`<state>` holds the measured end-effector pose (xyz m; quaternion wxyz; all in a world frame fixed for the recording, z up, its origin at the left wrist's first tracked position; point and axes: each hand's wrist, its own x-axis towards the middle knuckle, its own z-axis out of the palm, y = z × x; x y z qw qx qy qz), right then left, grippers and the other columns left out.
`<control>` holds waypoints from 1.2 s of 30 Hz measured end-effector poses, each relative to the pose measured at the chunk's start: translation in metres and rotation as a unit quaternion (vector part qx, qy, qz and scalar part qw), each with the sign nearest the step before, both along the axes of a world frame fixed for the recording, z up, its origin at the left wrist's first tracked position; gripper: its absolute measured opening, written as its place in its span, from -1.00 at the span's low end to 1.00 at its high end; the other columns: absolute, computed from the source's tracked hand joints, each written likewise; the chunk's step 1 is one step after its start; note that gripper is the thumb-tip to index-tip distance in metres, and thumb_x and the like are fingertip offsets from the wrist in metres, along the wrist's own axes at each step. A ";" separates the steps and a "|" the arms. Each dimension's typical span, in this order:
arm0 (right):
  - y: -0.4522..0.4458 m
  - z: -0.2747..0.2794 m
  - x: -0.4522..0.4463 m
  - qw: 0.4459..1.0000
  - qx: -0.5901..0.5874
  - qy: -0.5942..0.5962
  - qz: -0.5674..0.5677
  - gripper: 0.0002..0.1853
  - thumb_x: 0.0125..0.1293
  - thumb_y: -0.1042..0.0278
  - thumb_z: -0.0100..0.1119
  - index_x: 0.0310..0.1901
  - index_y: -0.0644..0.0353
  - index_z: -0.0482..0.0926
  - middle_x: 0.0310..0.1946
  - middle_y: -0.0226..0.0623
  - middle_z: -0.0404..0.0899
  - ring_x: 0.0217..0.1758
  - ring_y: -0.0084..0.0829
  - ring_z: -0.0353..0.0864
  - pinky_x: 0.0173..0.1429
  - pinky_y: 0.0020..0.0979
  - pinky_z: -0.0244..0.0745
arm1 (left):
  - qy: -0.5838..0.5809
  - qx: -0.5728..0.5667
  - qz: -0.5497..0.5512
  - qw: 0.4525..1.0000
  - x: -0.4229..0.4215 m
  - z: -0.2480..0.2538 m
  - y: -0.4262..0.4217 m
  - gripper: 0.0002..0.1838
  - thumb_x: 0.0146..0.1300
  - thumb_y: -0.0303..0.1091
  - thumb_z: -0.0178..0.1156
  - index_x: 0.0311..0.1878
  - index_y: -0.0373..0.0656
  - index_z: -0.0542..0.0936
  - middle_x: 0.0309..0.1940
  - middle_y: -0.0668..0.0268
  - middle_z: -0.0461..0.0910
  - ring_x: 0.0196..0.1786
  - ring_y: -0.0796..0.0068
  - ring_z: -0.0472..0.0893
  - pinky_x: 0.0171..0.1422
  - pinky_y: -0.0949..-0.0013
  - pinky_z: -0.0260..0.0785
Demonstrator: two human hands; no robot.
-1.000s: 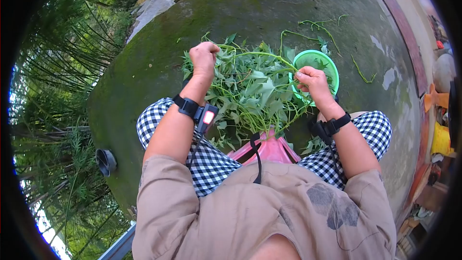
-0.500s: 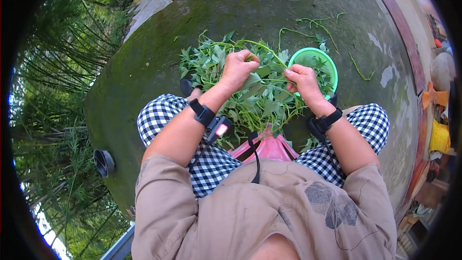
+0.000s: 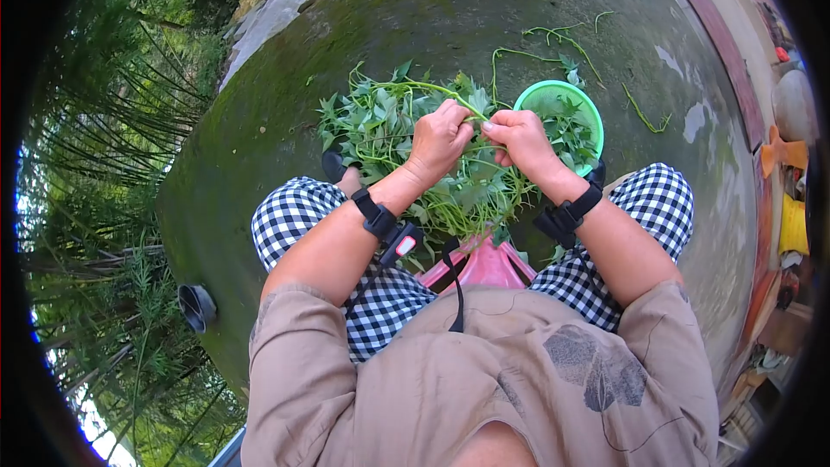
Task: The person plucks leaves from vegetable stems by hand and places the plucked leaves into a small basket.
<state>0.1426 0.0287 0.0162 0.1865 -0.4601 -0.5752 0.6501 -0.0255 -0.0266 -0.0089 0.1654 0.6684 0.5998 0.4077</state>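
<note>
Left hand and right hand both pinching green stem; long axis runs forward-left from right grip; green basin just forward-right, nearer right hand.

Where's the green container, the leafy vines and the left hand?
Green container [image 3: 549,85]: head view, its far rim.
Leafy vines [image 3: 386,117]: head view, leaves at left.
Left hand [image 3: 439,138]: head view, back of the hand.

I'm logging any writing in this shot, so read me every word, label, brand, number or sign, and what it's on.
No readable text anywhere.
Left wrist device: too small to tell.
Shirt: dark leaf-like print, no lettering visible.
Yellow item, right edge: too blurred to tell.
</note>
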 end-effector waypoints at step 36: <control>-0.009 -0.014 -0.005 0.995 0.096 -0.024 0.014 -0.78 0.14 0.30 0.28 -0.38 0.33 0.61 -0.61 -0.17 0.54 -0.54 -0.37 0.50 -0.36 -0.32 0.40 | -0.324 -0.238 0.100 0.910 -0.033 0.000 -0.002 -0.80 0.13 -0.48 0.34 -0.15 -0.23 0.71 -0.54 0.55 0.49 -0.57 0.77 0.29 -0.51 0.58 0.09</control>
